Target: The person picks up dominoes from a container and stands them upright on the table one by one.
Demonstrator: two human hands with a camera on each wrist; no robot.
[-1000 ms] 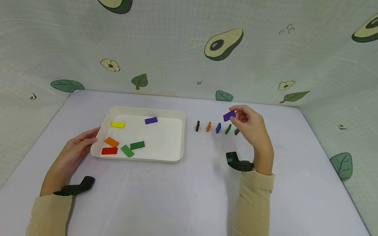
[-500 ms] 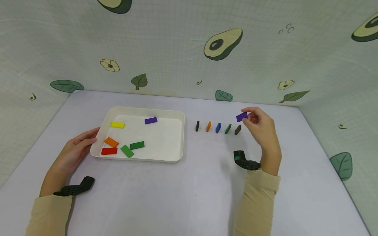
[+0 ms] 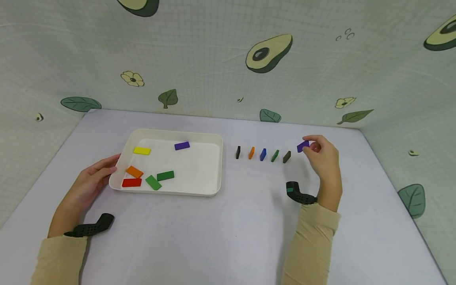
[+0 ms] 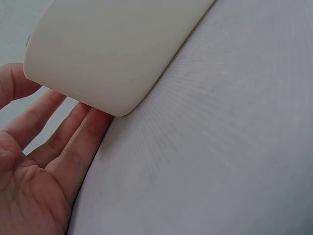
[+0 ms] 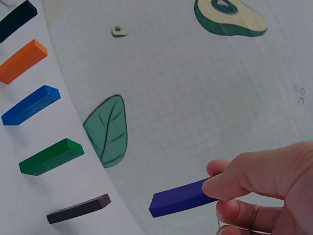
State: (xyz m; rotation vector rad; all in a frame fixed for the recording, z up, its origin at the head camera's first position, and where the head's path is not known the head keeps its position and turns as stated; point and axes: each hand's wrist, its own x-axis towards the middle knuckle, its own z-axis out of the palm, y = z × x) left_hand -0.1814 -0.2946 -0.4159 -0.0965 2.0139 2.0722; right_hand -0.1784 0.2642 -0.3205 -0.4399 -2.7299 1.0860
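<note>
My right hand [image 3: 323, 158] pinches a purple domino block [image 3: 302, 147] between thumb and fingers, above the table at the right end of a row of standing blocks. In the right wrist view the held block [image 5: 178, 199] points left, clear of the dark brown block [image 5: 79, 209]. That row runs black [image 3: 238, 152], orange [image 3: 251, 152], blue [image 3: 263, 154], green [image 3: 275, 155] and dark brown [image 3: 287, 156]. My left hand [image 3: 90, 183] touches the left end of the white tray [image 3: 199, 191]; in the left wrist view its fairly straight fingers [image 4: 80, 147] meet the tray wall, fingertips partly hidden.
Inside the tray lie yellow [image 3: 142, 151], purple [image 3: 182, 145], orange [image 3: 134, 171], red [image 3: 132, 182] and two green blocks, one dark green [image 3: 165, 175], one lighter [image 3: 153, 182]. A printed cloth [image 3: 206, 59] rises behind the white table [image 3: 199, 237].
My right hand has carried the purple domino block rightward past the row, lower at the end, uncovering the dark brown block. The left hand and tray stay put.
</note>
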